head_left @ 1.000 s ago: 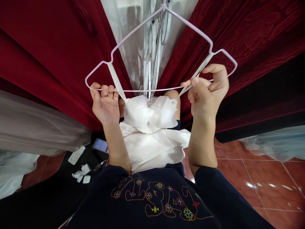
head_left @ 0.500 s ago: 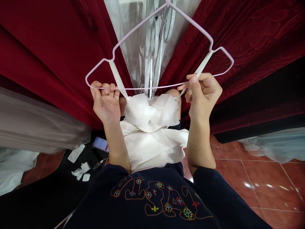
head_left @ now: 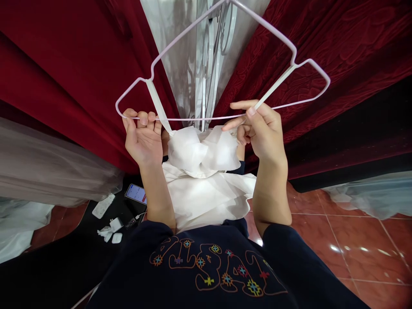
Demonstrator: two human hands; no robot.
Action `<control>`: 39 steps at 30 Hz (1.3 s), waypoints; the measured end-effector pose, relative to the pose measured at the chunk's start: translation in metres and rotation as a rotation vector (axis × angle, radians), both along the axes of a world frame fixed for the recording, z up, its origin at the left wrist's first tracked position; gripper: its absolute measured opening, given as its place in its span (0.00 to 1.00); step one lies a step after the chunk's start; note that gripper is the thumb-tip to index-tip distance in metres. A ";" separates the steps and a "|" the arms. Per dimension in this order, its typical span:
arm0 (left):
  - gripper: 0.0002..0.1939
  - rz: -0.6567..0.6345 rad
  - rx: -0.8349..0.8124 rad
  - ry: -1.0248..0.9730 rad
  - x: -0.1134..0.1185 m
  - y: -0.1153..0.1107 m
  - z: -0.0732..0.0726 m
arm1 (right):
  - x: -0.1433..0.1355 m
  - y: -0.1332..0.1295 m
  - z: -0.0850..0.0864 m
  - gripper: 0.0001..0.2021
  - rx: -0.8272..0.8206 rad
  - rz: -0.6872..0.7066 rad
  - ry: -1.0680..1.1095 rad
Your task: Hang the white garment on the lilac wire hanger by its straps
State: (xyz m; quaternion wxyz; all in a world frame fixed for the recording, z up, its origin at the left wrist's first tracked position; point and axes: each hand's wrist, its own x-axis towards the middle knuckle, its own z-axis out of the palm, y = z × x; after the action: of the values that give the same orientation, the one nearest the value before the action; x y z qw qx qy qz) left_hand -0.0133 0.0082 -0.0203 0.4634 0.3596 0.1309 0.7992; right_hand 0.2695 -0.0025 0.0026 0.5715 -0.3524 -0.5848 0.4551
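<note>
A pale pink clothes hanger (head_left: 186,40) is held up in front of me, its top running out of the picture. White shoulder straps (head_left: 157,102) hang from its two notches down to a white dress (head_left: 202,197) lying across my lap. At the lower left corner, my left hand (head_left: 143,139) curls its fingers over the hanger's bottom bar. My right hand (head_left: 262,128) pinches the right strap between thumb and fingers near the bar, with its index finger stretched out to the left. The lower end of that strap is hidden behind my right hand.
Dark red curtains (head_left: 64,64) hang on both sides, with a grey-white drape (head_left: 170,47) between them. On a black surface at left lie a phone (head_left: 135,193), a white charger (head_left: 116,224) and small white items. Reddish floor tiles (head_left: 309,236) show at right.
My right hand has shifted left and slightly down along the strap, its fingers now more extended. The hanger's right end has swung outward to the right. My left hand stays put.
</note>
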 end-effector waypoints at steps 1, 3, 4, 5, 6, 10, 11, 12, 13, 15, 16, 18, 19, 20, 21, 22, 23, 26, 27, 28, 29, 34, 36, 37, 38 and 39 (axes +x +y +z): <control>0.04 0.016 -0.003 0.017 0.000 0.000 0.000 | -0.002 0.002 0.000 0.20 -0.004 -0.003 -0.014; 0.06 0.081 -0.046 0.077 0.003 -0.001 -0.001 | -0.006 0.006 -0.004 0.20 0.015 -0.041 -0.042; 0.09 0.132 -0.085 0.125 0.004 -0.002 -0.002 | -0.007 0.008 -0.007 0.20 0.036 -0.078 -0.054; 0.12 0.186 -0.130 0.180 0.006 -0.003 -0.002 | -0.009 0.009 -0.010 0.20 0.056 -0.120 -0.064; 0.16 0.237 -0.175 0.237 0.009 -0.004 -0.002 | -0.011 0.010 -0.013 0.20 0.072 -0.161 -0.072; 0.21 0.326 -0.292 0.525 0.016 -0.014 -0.002 | -0.018 0.010 -0.020 0.18 0.100 -0.254 -0.113; 0.18 0.322 -0.316 0.633 0.017 -0.019 -0.001 | -0.019 0.010 -0.020 0.18 0.110 -0.265 -0.120; 0.16 0.307 -0.336 0.740 0.018 -0.025 0.001 | -0.020 0.010 -0.021 0.18 0.120 -0.273 -0.122; 0.14 0.280 -0.348 0.828 0.018 -0.030 0.005 | -0.020 0.010 -0.022 0.18 0.129 -0.279 -0.123; 0.14 0.186 -0.343 0.899 0.018 -0.040 0.015 | -0.020 0.012 -0.023 0.18 0.137 -0.292 -0.122; 0.14 0.136 -0.325 0.871 0.016 -0.043 0.022 | -0.020 0.013 -0.023 0.18 0.138 -0.296 -0.120; 0.15 0.065 -0.265 0.746 0.010 -0.045 0.039 | -0.019 0.014 -0.022 0.20 0.128 -0.288 -0.128; 0.16 0.039 -0.238 0.674 0.004 -0.044 0.048 | -0.018 0.014 -0.022 0.20 0.118 -0.276 -0.135; 0.18 0.031 -0.207 0.604 -0.003 -0.042 0.055 | -0.017 0.014 -0.021 0.21 0.109 -0.262 -0.141; 0.23 0.022 -0.182 0.529 -0.012 -0.040 0.062 | -0.016 0.014 -0.020 0.21 0.099 -0.249 -0.145; 0.29 -0.038 -0.188 0.510 -0.021 -0.037 0.066 | -0.015 0.013 -0.019 0.22 0.093 -0.240 -0.145; 0.31 -0.036 -0.168 0.468 -0.031 -0.034 0.068 | -0.014 0.013 -0.018 0.22 0.092 -0.236 -0.142; 0.22 0.151 -0.159 0.298 -0.049 -0.028 0.059 | -0.012 0.011 -0.016 0.21 0.091 -0.249 -0.131; 0.19 0.248 -0.176 0.219 -0.051 -0.027 0.053 | -0.013 0.011 -0.016 0.20 0.090 -0.254 -0.127; 0.19 0.347 -0.207 0.142 -0.051 -0.026 0.046 | -0.013 0.010 -0.016 0.20 0.090 -0.256 -0.121; 0.19 0.428 -0.252 0.090 -0.049 -0.025 0.038 | -0.015 0.010 -0.017 0.19 0.091 -0.255 -0.116; 0.10 0.276 -0.382 0.330 -0.020 -0.021 0.017 | -0.025 0.011 -0.020 0.21 0.087 -0.208 -0.128; 0.14 0.191 -0.332 0.392 -0.002 -0.021 0.018 | -0.028 0.012 -0.021 0.22 0.085 -0.202 -0.123; 0.16 0.189 -0.315 0.376 0.007 -0.022 0.020 | -0.029 0.011 -0.020 0.22 0.084 -0.201 -0.117; 0.18 0.182 -0.302 0.363 0.015 -0.023 0.022 | -0.029 0.010 -0.020 0.22 0.082 -0.200 -0.111; 0.20 0.182 -0.280 0.348 0.022 -0.024 0.024 | -0.029 0.009 -0.019 0.22 0.074 -0.195 -0.106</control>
State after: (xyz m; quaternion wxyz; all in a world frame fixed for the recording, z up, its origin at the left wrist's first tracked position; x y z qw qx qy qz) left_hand 0.0092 -0.0160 0.0034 0.4052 0.4106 0.3502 0.7379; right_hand 0.2409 0.0065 -0.0160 0.5940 -0.4097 -0.5937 0.3561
